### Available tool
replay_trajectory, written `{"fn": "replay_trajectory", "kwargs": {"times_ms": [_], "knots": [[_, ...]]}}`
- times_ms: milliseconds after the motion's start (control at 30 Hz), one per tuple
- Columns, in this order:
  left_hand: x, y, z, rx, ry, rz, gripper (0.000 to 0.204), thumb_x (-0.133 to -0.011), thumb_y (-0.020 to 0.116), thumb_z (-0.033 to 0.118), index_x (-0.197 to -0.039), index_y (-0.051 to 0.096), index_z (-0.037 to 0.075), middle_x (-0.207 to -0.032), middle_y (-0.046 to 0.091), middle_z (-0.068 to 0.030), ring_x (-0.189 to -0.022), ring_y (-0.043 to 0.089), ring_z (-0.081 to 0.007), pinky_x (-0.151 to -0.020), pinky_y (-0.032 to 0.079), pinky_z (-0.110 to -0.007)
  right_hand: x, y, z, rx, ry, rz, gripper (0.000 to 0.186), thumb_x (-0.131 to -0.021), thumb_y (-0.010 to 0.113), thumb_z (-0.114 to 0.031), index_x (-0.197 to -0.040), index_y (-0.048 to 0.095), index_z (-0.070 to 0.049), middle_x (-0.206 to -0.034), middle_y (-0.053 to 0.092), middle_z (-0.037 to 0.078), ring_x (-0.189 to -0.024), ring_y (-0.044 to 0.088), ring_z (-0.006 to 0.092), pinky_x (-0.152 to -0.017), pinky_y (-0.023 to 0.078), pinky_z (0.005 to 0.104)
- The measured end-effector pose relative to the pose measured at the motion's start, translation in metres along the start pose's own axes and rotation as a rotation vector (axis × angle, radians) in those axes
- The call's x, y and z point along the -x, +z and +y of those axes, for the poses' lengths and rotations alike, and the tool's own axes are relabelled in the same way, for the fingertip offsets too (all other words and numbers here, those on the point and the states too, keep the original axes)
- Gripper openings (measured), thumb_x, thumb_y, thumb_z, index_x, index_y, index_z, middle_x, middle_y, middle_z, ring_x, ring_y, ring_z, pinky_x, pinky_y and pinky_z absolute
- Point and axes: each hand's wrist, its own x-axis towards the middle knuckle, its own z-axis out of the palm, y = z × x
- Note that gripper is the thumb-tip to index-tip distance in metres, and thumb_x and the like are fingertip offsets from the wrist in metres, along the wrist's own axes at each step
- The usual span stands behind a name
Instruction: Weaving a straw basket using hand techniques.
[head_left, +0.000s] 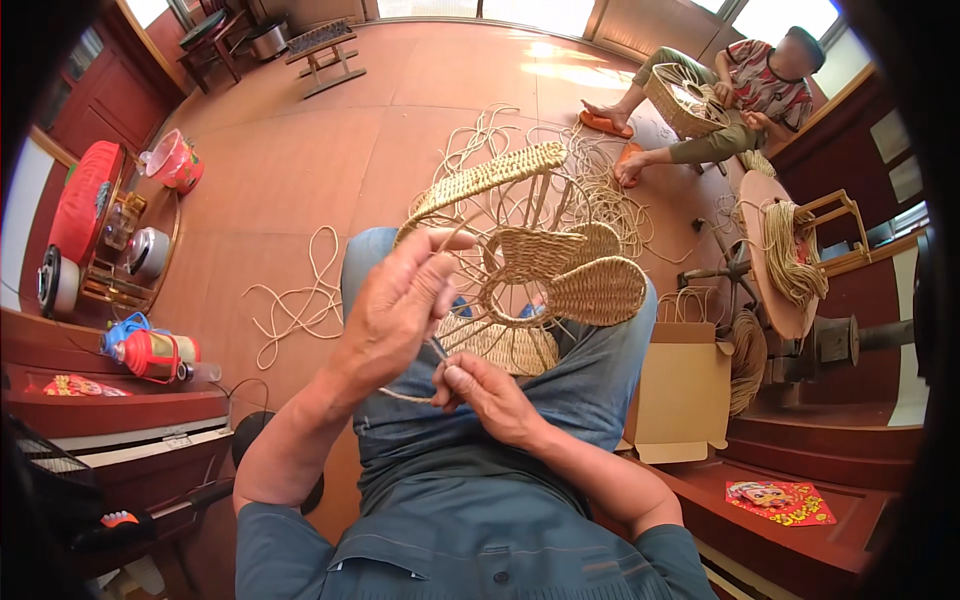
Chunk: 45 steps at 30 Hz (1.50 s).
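A half-woven straw basket [520,165] rests on my lap, its flower-petal panels [600,290] joined to a small ring, with bare spokes showing between them. My left hand [400,300] is raised at the basket's left side, thumb and fingers pinched on a straw cord [456,240]. Lower and to the right, my right hand [492,398] is closed around a thin grey rod-like tool [437,348]; its exact kind is too small to make out. Another piece of pale cord [405,397] runs from the left to the right hand's fingers.
Loose cords [605,190] lie tangled on the floor beyond the basket. At far right another person [765,95] sits with a woven basket [685,100]. A cardboard box [680,390] stands by my right knee, near a round board with a cord bundle [790,250]. A red thermos [155,352] is at left.
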Motion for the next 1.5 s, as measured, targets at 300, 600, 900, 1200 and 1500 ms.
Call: {"fn": "replay_trajectory", "kwargs": {"times_ms": [300,600,900,1200,1500], "knots": [[-0.020,-0.021,-0.004,-0.389,0.242,0.110,0.037,-0.122,0.052,0.033,-0.140,0.066,0.004,-0.079,0.062,-0.0015,-0.064,0.057,-0.0121,-0.058,0.043,-0.028,-0.002,-0.002,0.021,0.124,0.126,-0.024,0.034,-0.122,0.053,-0.032,-0.125,0.068,-0.001,-0.096,0.071,0.001,-0.089,0.065,0.0090,-0.083,0.055,0.0253],[-0.046,-0.012,-0.026,-1.105,0.488,0.314,0.014,-0.109,0.069,0.020,-0.115,0.075,0.010,-0.102,0.077,-0.0133,-0.085,0.077,-0.0360,-0.072,0.059,-0.047,0.009,-0.031,-0.012,0.185,0.016,0.251,0.030,-0.118,0.062,-0.025,-0.134,0.075,-0.002,-0.106,0.075,0.003,-0.097,0.069,0.0099,-0.087,0.058,0.0267],[-0.068,0.009,-0.036,-1.003,0.552,0.351,0.005,-0.102,0.074,0.016,-0.102,0.072,0.012,-0.097,0.066,-0.0079,-0.086,0.073,-0.0314,-0.073,0.058,-0.045,-0.003,-0.078,-0.095,0.443,-0.301,0.643,0.017,-0.111,0.072,-0.011,-0.123,0.079,-0.001,-0.094,0.073,-0.002,-0.086,0.064,0.0053,-0.077,0.055,0.0233],[-0.066,0.002,-0.051,-0.892,0.469,0.429,0.006,-0.101,0.073,0.012,-0.105,0.075,0.008,-0.100,0.072,-0.0106,-0.088,0.075,-0.0324,-0.075,0.059,-0.045,-0.015,-0.097,-0.115,0.608,-0.482,0.688,0.015,-0.106,0.074,-0.007,-0.119,0.079,0.000,-0.102,0.076,0.003,-0.085,0.067,0.0076,-0.078,0.056,0.0254],[-0.080,0.013,-0.057,-1.013,0.495,0.444,0.013,-0.103,0.072,0.012,-0.111,0.080,0.005,-0.100,0.079,-0.0130,-0.087,0.078,-0.0328,-0.074,0.059,-0.041,-0.022,-0.088,-0.133,0.825,-0.513,0.686,0.016,-0.106,0.075,-0.008,-0.119,0.079,-0.001,-0.101,0.075,0.004,-0.083,0.068,0.0099,-0.077,0.056,0.0258]]}}
